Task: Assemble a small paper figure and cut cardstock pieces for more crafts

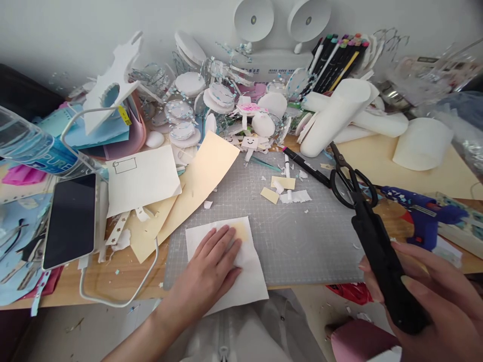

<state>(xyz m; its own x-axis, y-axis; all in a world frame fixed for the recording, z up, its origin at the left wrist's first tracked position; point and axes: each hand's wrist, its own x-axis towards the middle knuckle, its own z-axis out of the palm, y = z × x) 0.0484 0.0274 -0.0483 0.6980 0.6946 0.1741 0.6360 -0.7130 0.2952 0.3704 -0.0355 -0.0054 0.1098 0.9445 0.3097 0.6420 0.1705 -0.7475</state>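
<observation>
My left hand (215, 266) lies flat, fingers extended, on a white sheet of paper (252, 281) at the front of the grey cutting mat (302, 241). A yellowish patch shows on the sheet beside my fingertips. On the right, my right hand (426, 291) is wrapped round a long black handheld tool (381, 261), raised at the table's front edge. Its exact kind cannot be made out. Just beyond its far end are black-handled scissors (350, 183). A black marker (307, 167) and small cream paper pieces (283, 182) lie on the mat.
A blue glue gun (422, 213) lies at right, near white foam cylinders (335, 118). Cream card (204, 176), a sketched white sheet (145, 178), a phone (70, 221) with a white cable (113, 301) and a water bottle (41, 146) crowd the left. White crafts line the back.
</observation>
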